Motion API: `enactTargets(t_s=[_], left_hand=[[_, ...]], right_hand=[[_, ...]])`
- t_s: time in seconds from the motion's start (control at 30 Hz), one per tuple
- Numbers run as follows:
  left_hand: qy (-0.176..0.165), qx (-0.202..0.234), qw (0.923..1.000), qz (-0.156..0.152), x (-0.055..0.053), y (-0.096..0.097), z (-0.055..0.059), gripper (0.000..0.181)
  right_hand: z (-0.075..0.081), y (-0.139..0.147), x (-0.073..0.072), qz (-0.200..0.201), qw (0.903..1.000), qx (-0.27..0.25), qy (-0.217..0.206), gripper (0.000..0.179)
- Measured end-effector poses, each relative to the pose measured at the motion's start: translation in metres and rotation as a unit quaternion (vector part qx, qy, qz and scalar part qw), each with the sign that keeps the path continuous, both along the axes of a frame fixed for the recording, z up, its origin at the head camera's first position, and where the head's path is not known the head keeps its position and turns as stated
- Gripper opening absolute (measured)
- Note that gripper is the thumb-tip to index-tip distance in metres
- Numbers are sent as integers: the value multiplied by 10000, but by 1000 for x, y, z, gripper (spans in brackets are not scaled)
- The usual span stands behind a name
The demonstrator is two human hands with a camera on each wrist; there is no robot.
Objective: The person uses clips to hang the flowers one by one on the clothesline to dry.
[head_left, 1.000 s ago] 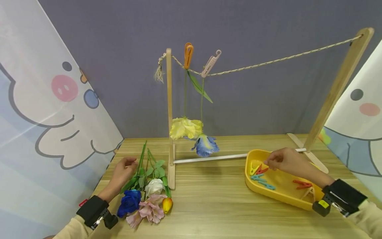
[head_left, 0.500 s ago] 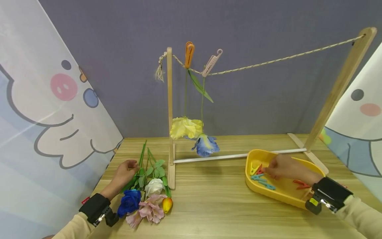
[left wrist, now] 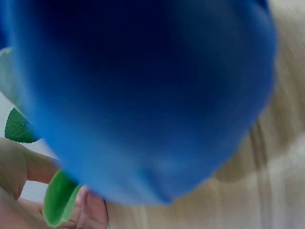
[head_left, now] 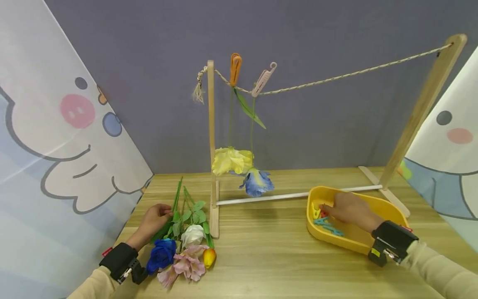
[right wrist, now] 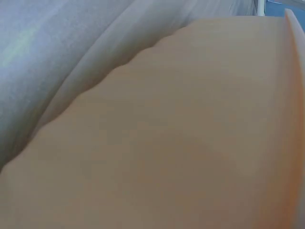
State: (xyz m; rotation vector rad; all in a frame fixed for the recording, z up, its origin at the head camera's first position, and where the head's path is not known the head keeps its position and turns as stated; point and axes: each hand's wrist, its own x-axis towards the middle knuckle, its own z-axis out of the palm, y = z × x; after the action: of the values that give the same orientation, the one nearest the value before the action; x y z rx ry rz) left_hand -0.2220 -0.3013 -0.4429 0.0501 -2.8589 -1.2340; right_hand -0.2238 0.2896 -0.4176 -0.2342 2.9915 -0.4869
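Note:
My left hand [head_left: 154, 222] lies beside the green stems of several artificial flowers, fingers loosely bent. In the left wrist view, a blue rose [left wrist: 157, 109] covers much of that hand. The bunch also has a white rose [head_left: 193, 235], pink flowers [head_left: 189, 262] and an orange-yellow tulip [head_left: 209, 257]. My right hand [head_left: 347, 209] reaches into a yellow basket [head_left: 336, 244], fingertips at a red clothespin [head_left: 323, 214] and a yellow clothespin [head_left: 315, 212]. Whether they pinch one is hidden. Blue clothespins [head_left: 332, 229] lie just below. The right wrist view shows mostly blurred basket.
A rope [head_left: 347, 77] runs between two wooden posts, the left one [head_left: 212, 133] nearer the flowers. An orange clothespin [head_left: 235, 69] and a pale pink clothespin [head_left: 264, 79] hold a yellow flower [head_left: 232, 161] and a blue flower [head_left: 257, 182] upside down. A white bar [head_left: 265, 198] joins the posts' feet.
My right hand has moved left and lower into the basket, to the clothespins at its left end. The left hand has barely moved beside the stems.

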Motion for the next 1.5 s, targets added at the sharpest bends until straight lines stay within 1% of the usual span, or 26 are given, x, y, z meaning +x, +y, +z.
enactTargets(t_s=[0.1, 0.27, 0.5, 0.6, 0.67, 0.77, 0.87, 0.97, 1.0, 1.17, 1.27, 1.4, 1.5], left_hand=[[48, -50, 10000, -27, -1, 1, -1, 32], [48, -23, 10000, 16, 0, 1, -1, 30], [-18, -13, 10000, 22, 1, 1, 0, 31], [-81, -49, 9999, -86, 0, 0, 3, 31], [-160, -72, 9996, -243, -2, -2, 6, 32], [-258, -182, 9985, -454, -7, -6, 11, 32], [-270, -287, 9974, -607, -12, -7, 15, 30], [-203, -485, 9964, -664, -15, -6, 15, 28], [-179, -485, 9963, -684, -16, -6, 15, 27], [120, -589, 9956, -716, -12, -3, 14, 20], [224, -652, 9950, -727, -11, -2, 14, 21], [135, -599, 9955, -728, -11, -2, 15, 23], [-61, -462, 9960, -757, -10, -2, 16, 27]], right_hand=[[-2, 0, 0, -22, 10000, 19, 78, 61], [-2, 2, 1, 3, 10000, -74, 12, 60], [-2, 2, 0, 12, 10000, -7, -16, 48], [0, 4, 1, 80, 9999, 63, 38, 44], [2, 4, 1, 132, 9998, 103, 72, 40], [4, 4, 2, 181, 9998, 96, 79, 39], [5, 2, 2, 150, 9998, 73, 58, 41], [2, -1, 1, 52, 9998, 65, 156, 44], [1, -3, 1, 5, 9998, 75, 199, 44], [-5, -7, 1, -134, 9986, 224, 465, 33], [-6, -6, 1, -141, 9983, 267, 500, 30], [-4, -4, 2, -67, 9986, 124, 510, 31], [-2, -2, 2, -27, 9985, -13, 539, 32]])
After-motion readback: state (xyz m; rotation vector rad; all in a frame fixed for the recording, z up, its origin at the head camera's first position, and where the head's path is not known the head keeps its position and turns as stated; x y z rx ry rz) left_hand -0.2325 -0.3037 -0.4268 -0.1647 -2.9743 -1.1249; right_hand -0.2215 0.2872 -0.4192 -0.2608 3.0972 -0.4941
